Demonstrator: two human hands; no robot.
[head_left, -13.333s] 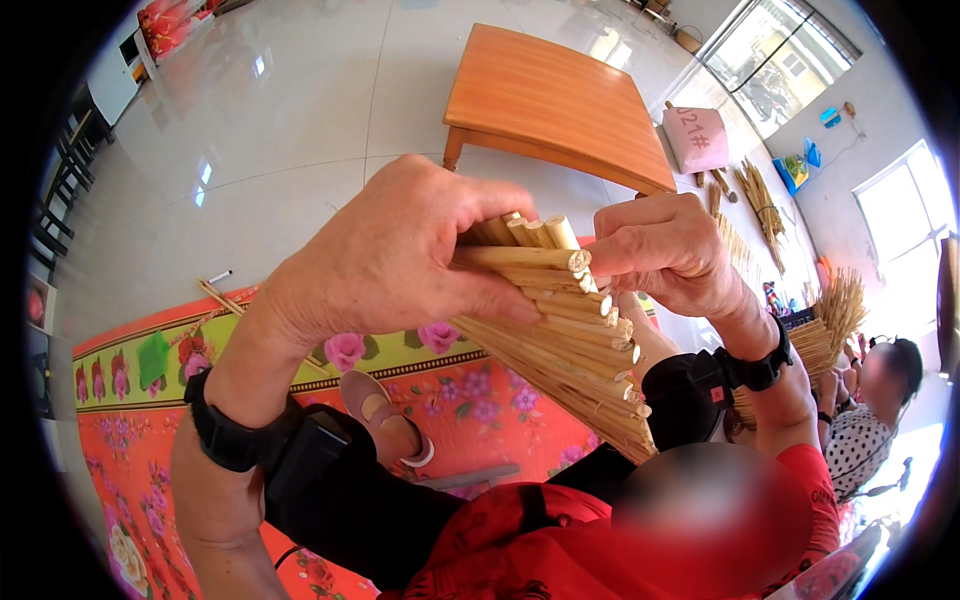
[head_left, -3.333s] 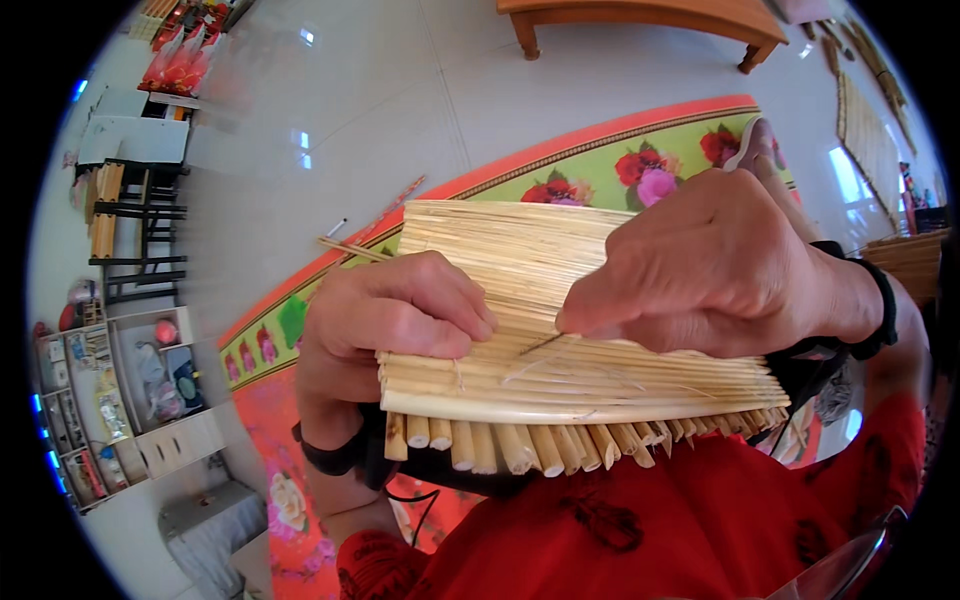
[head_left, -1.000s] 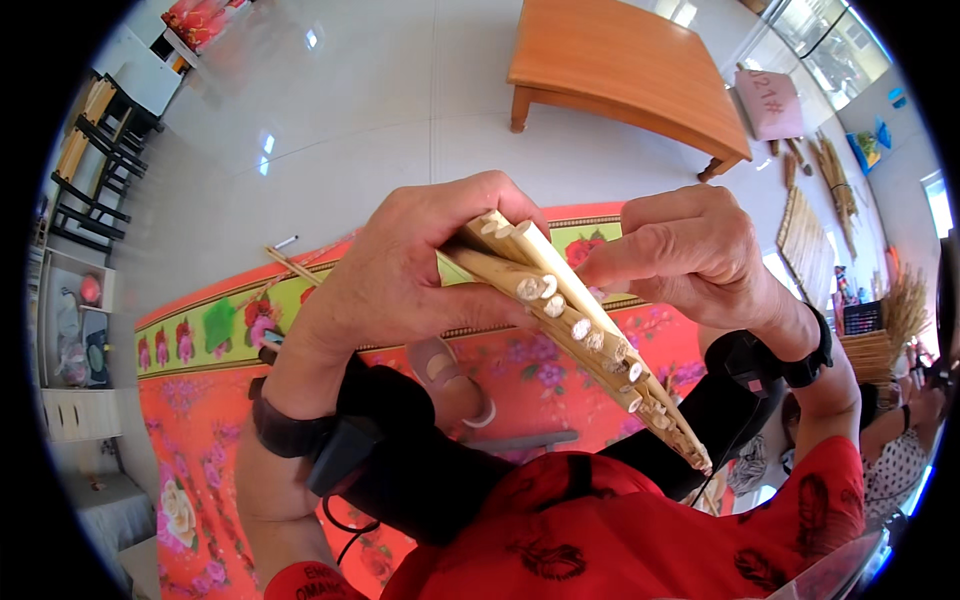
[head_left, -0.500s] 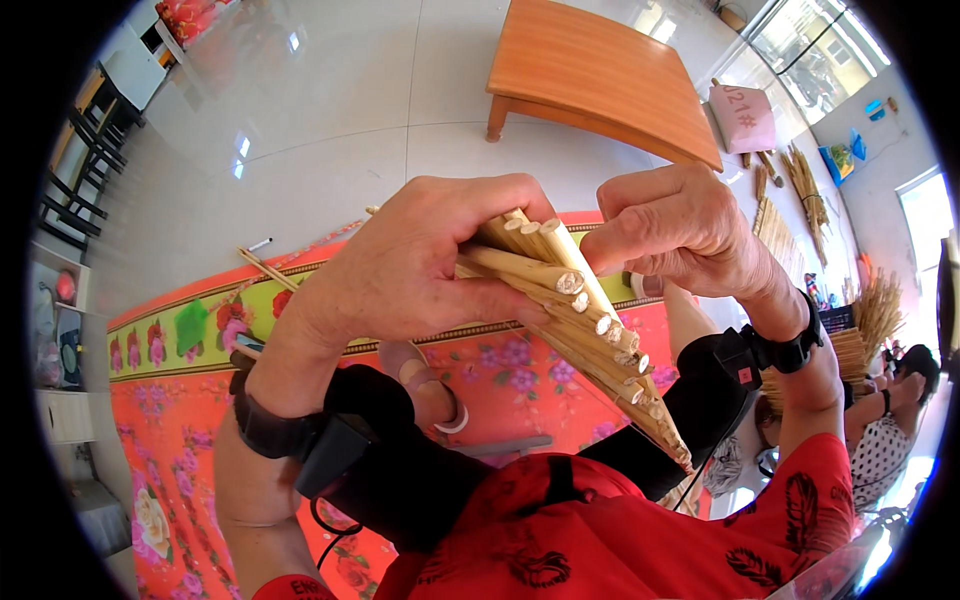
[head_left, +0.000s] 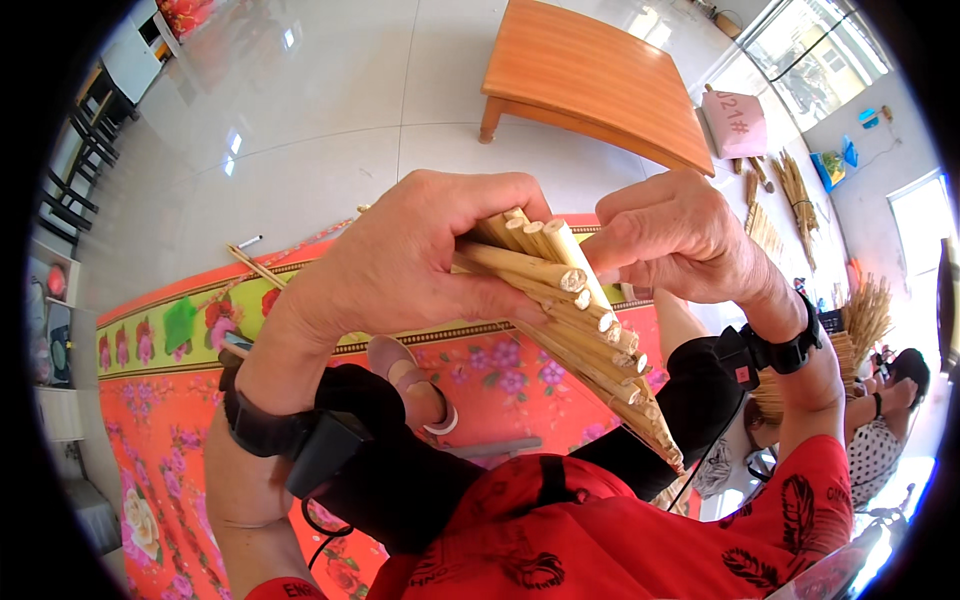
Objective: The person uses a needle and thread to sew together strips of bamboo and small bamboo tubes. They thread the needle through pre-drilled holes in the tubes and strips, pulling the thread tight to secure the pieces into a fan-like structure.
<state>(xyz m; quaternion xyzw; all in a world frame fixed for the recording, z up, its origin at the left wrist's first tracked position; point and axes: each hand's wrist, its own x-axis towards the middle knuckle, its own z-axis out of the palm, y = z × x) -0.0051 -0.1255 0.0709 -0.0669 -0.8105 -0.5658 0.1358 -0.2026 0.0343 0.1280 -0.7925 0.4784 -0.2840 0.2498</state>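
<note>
My left hand [head_left: 400, 255] is closed around a row of pale yellow plant stalks [head_left: 530, 268], thumb on the near side and fingers over the far side. The stalks lie packed side by side, their cut ends toward the right, and the row runs down toward my lap. One stalk crosses the others at an angle near the upper ends. Close to the right of these ends is my right hand [head_left: 675, 240], its fingers curled and thumb pressed against them. Whatever it may pinch is too small or hidden to make out. Black bands with small boxes sit on both wrists.
A red floral mat [head_left: 150, 430] with a yellow-green border lies beneath me. Beyond it stands a low wooden table [head_left: 600, 80] on a tiled floor. Stalk bundles [head_left: 868, 318] and a pink sack [head_left: 735, 122] are at the right, where another person [head_left: 880, 430] sits. Chairs line the left wall.
Both hands keep nearly the same hold and place. My right hand has shifted very slightly beside the stalk ends, and the whole view has moved a little.
</note>
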